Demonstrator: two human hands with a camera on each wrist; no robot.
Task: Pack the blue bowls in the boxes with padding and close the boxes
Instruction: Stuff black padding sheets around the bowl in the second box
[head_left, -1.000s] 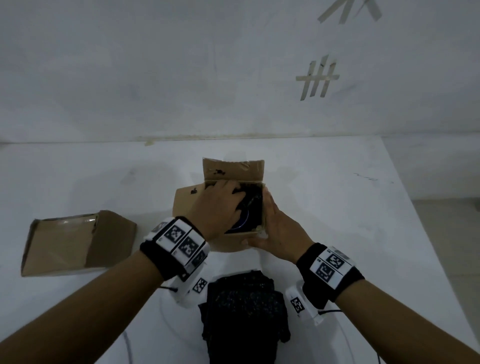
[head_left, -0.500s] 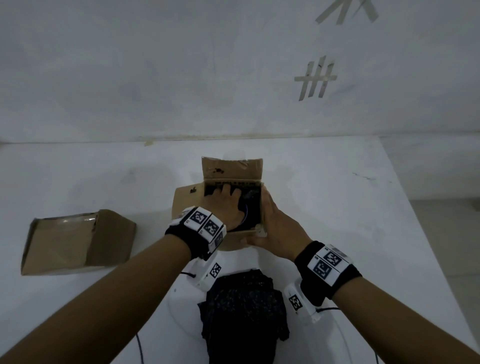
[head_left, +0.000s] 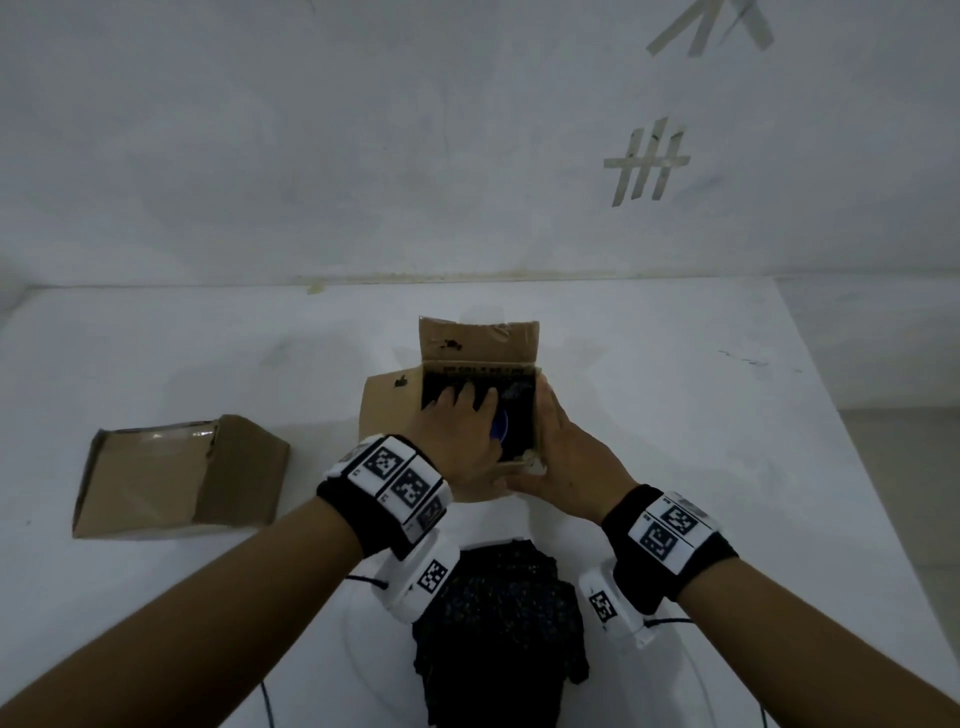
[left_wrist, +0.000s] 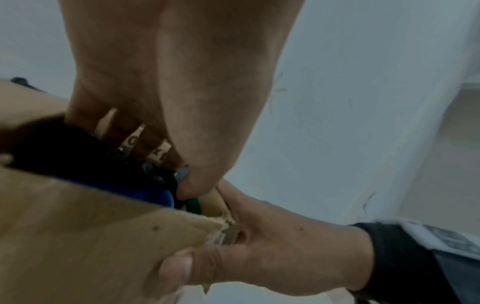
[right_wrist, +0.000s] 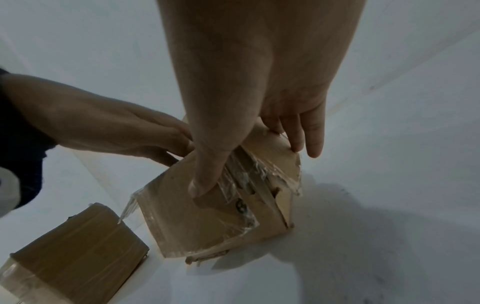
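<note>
A blue bowl (head_left: 500, 431) is seen low inside the open box (head_left: 387, 410) at the centre of the head view, only a curved edge of it showing beside black padding (head_left: 511, 395). The left hand (head_left: 457, 431) is pushed down into the opening, its fingers (head_left: 462, 397) slightly spread and laid on the padding, presumably so the bowl is cushioned before closing. The box is steadied from the right by the right hand (head_left: 566, 457): its thumb (right_wrist: 207, 174) is pressed on the near wall and its fingers (right_wrist: 306, 131), held close together, are laid along the side. The far flap (head_left: 478, 340) is left upright. A closed box (head_left: 176, 473) lies at middle left, and more dark padding (head_left: 498, 634) at the bottom centre.
</note>
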